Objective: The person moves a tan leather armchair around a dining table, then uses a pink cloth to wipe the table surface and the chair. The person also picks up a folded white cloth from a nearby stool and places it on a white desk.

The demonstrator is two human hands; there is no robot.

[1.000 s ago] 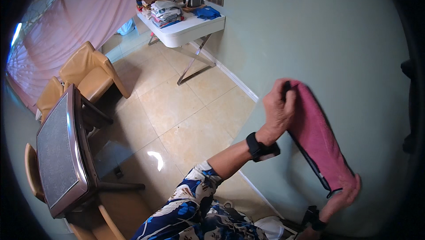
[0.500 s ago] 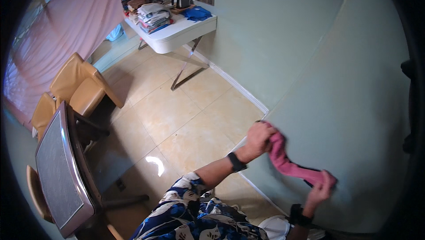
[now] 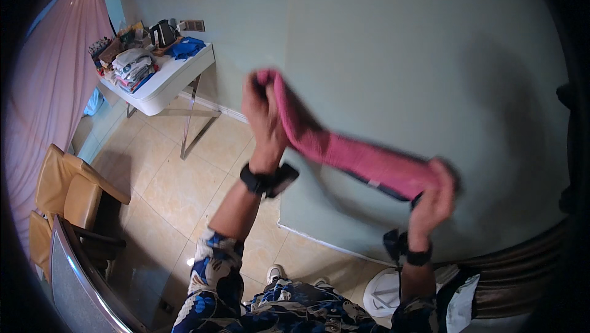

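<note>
A long pink cloth (image 3: 353, 155) with a dark edge or underside stretches between my two hands, raised in front of the wall. It sags from the upper left and then runs down to the right; a small pale tag shows on its lower edge. My left hand (image 3: 263, 112) is closed round the higher end, its fingers partly blurred. My right hand (image 3: 435, 201) pinches the lower end, thumb and fingers on the pink face. Both wrists wear black bands. What kind of cloth piece it is, I cannot make out.
A white table (image 3: 163, 90) at the far left carries folded clothes (image 3: 132, 66), a kettle (image 3: 163, 33) and a blue cloth (image 3: 186, 48). Tan chairs (image 3: 74, 188) and a dark-topped table (image 3: 77, 290) stand at left. A white round stool (image 3: 380, 293) is near my right side. A pale wall faces me.
Both hands have risen, the left one most, moving up and to the left. The pink cloth is drawn out wider and straighter. My view has turned toward the right.
</note>
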